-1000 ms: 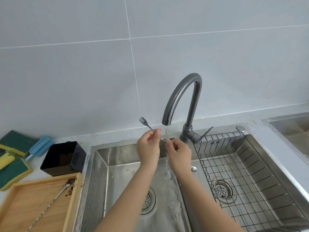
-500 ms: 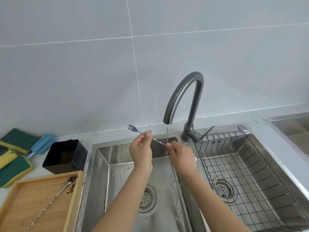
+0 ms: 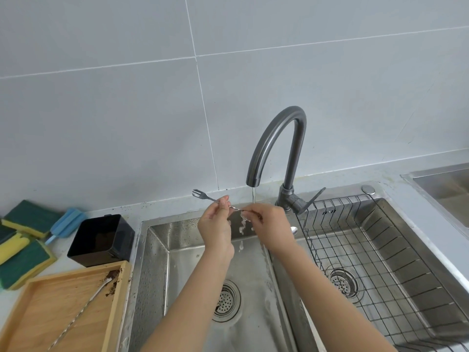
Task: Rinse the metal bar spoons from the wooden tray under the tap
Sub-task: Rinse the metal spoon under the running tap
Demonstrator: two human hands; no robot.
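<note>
Rinse under way: slim twisted-stem metal bar spoon with fork end held level over left steel sink basin, beneath stream from curved grey tap. Left hand pinches stem near fork end at 9 o'clock; right hand closed round stem at 3 o'clock. Left to do: second bar spoon lies in pale wooden tray at 8 o'clock, brown grit by its tip. Held spoon's bowl mostly hidden behind right hand; tray cut off by frame edge, so count uncertain.

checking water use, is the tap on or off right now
On: a thin stream falls from the tap spout onto the bar spoon and splashes below.
</note>
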